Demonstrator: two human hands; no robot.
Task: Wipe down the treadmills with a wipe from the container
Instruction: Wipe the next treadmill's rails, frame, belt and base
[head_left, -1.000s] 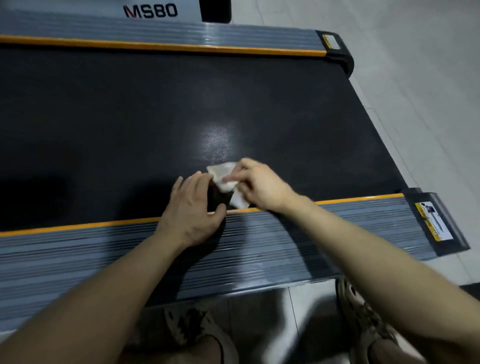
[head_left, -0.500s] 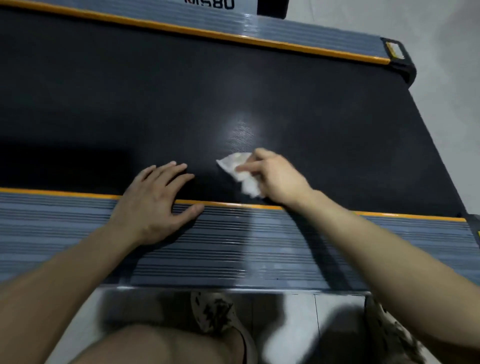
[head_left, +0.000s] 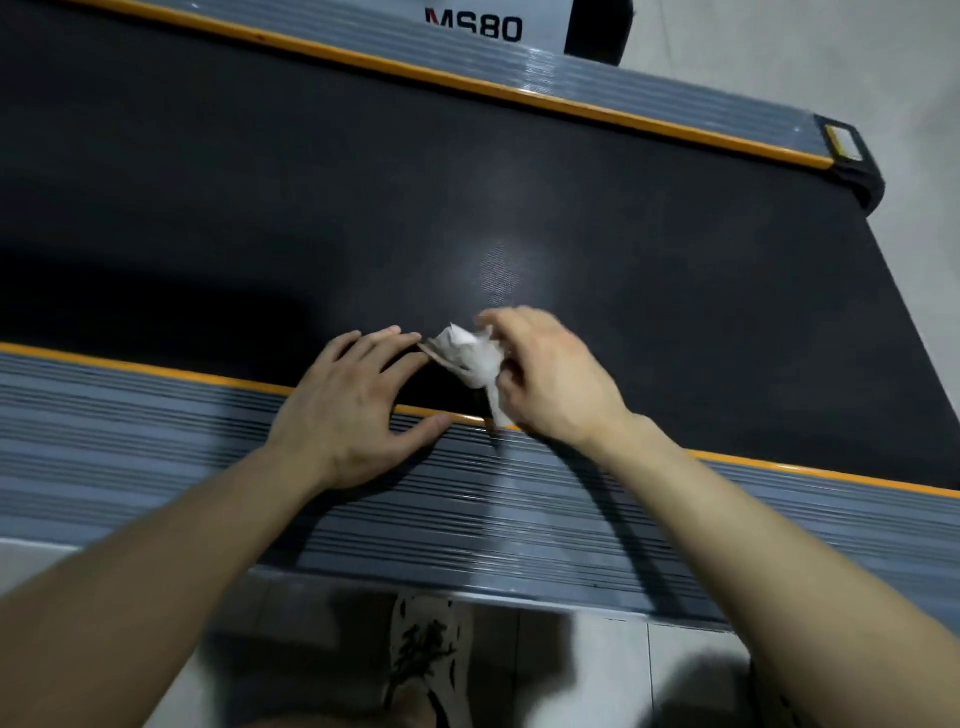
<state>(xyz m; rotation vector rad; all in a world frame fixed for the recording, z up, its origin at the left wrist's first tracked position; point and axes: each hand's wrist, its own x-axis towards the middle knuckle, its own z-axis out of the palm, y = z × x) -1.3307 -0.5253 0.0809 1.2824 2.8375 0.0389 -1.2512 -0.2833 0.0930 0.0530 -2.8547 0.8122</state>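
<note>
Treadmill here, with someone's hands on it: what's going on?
A person is leaning over a treadmill and cleaning it by hand. The right hand grips a crumpled white wipe at the near edge of the black belt, and its blur suggests it is in motion. The left hand lies flat with straight fingers across the ribbed grey side rail and the belt edge, right beside the wipe. Whether it touches the wipe is unclear.

Patterned shoe (head_left: 423, 654) on floor (head_left: 909, 78) (pale tiles)
</note>
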